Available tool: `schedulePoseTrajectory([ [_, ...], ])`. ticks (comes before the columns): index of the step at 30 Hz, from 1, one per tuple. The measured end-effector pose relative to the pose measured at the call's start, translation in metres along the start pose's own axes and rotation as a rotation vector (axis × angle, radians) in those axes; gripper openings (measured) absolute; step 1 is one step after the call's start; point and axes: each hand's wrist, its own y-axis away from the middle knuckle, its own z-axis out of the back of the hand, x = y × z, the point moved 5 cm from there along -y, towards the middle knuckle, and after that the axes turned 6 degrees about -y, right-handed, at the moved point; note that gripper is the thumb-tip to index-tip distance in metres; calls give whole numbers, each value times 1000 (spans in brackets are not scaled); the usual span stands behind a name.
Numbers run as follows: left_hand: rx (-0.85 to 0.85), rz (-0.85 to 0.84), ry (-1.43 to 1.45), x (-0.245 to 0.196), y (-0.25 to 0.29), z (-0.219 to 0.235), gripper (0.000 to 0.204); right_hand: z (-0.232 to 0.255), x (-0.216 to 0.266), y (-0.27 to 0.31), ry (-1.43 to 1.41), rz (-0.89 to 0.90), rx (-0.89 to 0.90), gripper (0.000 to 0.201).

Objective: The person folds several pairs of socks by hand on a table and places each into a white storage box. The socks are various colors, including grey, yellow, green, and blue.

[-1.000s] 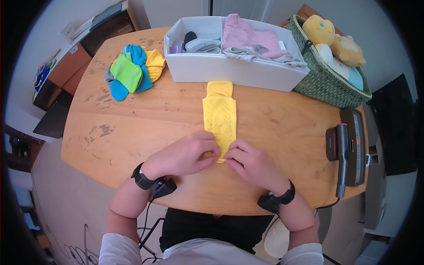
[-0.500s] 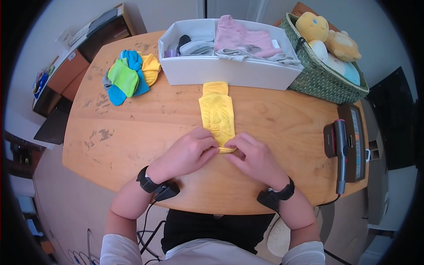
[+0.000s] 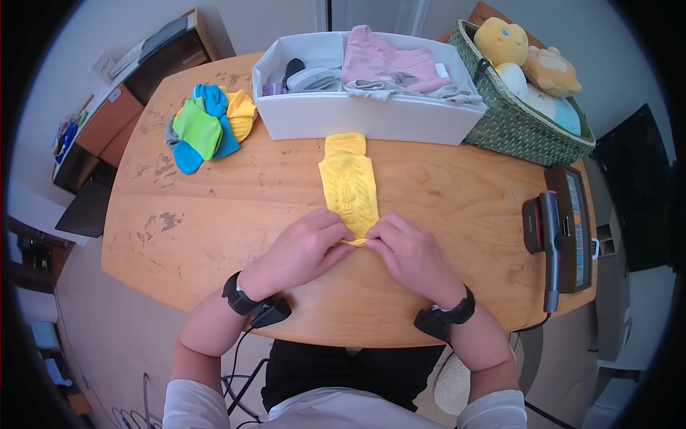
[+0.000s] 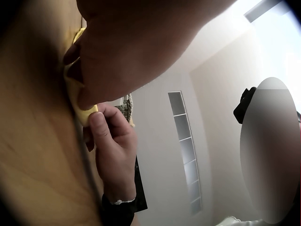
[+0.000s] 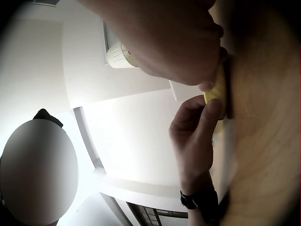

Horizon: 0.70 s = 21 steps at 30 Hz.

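A yellow sock (image 3: pixel 348 187) with raised patterning lies lengthwise on the wooden table, its far end close to the white box. At its near edge the left hand (image 3: pixel 309 247) pinches the fabric from the left, and the right hand (image 3: pixel 414 259) pinches it from the right, the fingertips of both nearly meeting. In the left wrist view the right hand (image 4: pixel 115 146) holds the yellow edge (image 4: pixel 88 114) between thumb and fingers. The right wrist view shows the left hand (image 5: pixel 195 136) gripping the yellow fabric (image 5: pixel 216 96) likewise.
A pile of green, blue, grey and yellow socks (image 3: pixel 199 129) lies at the back left. Behind the sock stands a white divided box (image 3: pixel 371 120) of clothes, beside a green basket (image 3: pixel 525 132) of plush toys. A handheld device (image 3: pixel 551 250) rests at the right edge.
The fingertips have moved closer together at the sock's near edge, which is now drawn up between them. In the head view, the table contents have shifted slightly left.
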Motion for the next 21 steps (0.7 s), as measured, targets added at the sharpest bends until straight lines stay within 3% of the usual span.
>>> schedulePoseTrajectory([
  [6,-12,43,19,1,0,2,12,1,0,1,-51,-10,-44,10],
  [17,105,132,80,-7,1,-1,11,-3,-1,4,-68,-59,90,13],
  [21,60,92,33,-9,4,-5,12,-5,-3,5,-66,-74,102,14],
])
